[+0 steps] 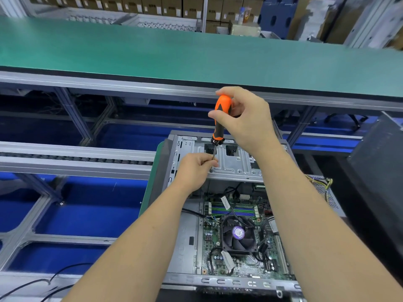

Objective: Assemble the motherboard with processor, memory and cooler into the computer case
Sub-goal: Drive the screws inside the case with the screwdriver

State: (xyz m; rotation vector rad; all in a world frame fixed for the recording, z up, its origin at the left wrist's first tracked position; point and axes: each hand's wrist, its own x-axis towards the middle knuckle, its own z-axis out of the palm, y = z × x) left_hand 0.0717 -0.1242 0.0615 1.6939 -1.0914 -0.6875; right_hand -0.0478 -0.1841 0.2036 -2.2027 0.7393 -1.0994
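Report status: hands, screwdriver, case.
Right hand grips screwdriver handle. Left hand pinches shaft at drive bracket. Motherboard seated in case, cooler fitted. Nothing obstructing.

Bright, even overhead light fills the room, with soft shadows only under the green bench [196, 53]. The wide lens bends that bench's edge and stretches the corners. Far boxes [152, 5] look soft and smeared; the motherboard [239, 236] stays crisp, without glare

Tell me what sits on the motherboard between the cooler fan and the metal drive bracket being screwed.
In the head view, the memory slots lie between the cooler fan and the metal bracket, with black cables crossing them.
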